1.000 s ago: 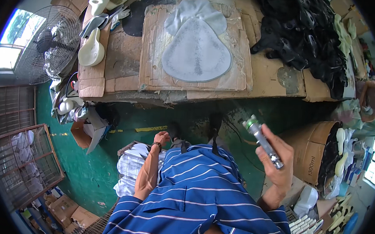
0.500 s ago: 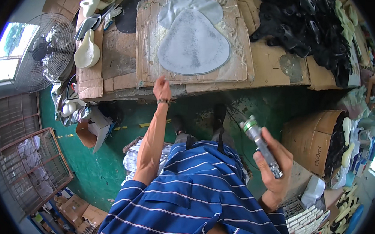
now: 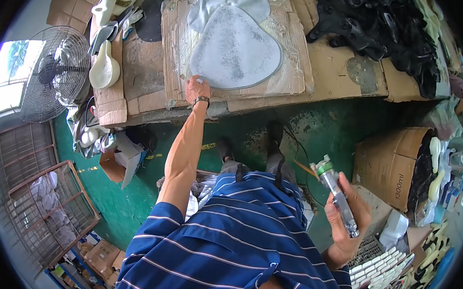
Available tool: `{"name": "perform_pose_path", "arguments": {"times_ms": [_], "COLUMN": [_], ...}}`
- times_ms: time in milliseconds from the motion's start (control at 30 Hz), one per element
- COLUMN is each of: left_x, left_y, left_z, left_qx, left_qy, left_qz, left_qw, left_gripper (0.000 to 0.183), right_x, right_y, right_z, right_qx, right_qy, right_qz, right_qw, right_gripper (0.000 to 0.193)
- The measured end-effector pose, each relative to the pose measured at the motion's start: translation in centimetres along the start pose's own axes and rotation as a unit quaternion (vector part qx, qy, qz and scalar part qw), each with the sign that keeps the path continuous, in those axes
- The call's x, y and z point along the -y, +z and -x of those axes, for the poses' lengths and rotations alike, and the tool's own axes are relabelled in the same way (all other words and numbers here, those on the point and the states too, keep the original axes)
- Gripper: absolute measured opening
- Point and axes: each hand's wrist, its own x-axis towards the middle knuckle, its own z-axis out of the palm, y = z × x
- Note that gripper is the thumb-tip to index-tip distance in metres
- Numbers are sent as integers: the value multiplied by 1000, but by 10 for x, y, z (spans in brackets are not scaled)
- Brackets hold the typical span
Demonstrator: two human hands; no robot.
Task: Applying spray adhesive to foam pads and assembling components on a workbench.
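A light grey, rounded-triangular sheet (image 3: 237, 49) with darker mottling lies on cardboard, its broad side toward me. My left hand (image 3: 196, 90) is at its near left edge, the fingers closed on the rim there. Part of the grip is hidden by the hand itself. Away from the table, on the right, my right hand (image 3: 355, 214) is wrapped round a metal spray gun (image 3: 336, 190) with a green ring near its head. A crumpled pale cloth (image 3: 210, 8) lies under the sheet's far end.
White moulded shells (image 3: 105, 65) lie at the table's left, beside a wire-guarded fan (image 3: 50, 70). Black shiny pieces (image 3: 376, 26) are heaped at the far right. Below them stands a cardboard box (image 3: 384, 167). A cable (image 3: 298, 143) trails behind the spray gun.
My left hand has moved forward from the table's front edge to the sheet's near left rim. My right hand has shifted right and a little nearer my body with the spray gun.
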Motion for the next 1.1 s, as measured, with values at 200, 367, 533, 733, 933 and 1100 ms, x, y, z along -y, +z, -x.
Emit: {"name": "perform_pose_path", "arguments": {"times_ms": [200, 367, 533, 733, 933, 1100], "left_x": [0, 2, -3, -4, -48, -94], "left_y": [-3, 6, 35, 41, -4, -96], "left_z": [-4, -15, -37, -52, -36, -7], "left_qx": [-6, -3, 14, 105, 173, 170], "left_qy": [2, -14, -236, -309, -203, -85], "left_qz": [-6, 55, 473, 697, 797, 878], "left_qw": [1000, 998, 849, 639, 542, 439], "left_gripper": [37, 37, 39, 16, 14, 31], "right_x": [2, -2, -5, -8, -16, -28], "right_y": [-4, -7, -4, -6, -3, 3], "right_z": [-4, -6, -7, -7, -1, -6], "right_qx": [67, 41, 7, -17, -61, -17], "right_qy": [-33, -11, -43, -73, -80, -79], "right_qz": [19, 2, -36, -7, -53, -45], "right_qw": [997, 999, 998, 997, 994, 996], "right_gripper": [67, 61, 56, 55, 53, 52]}}
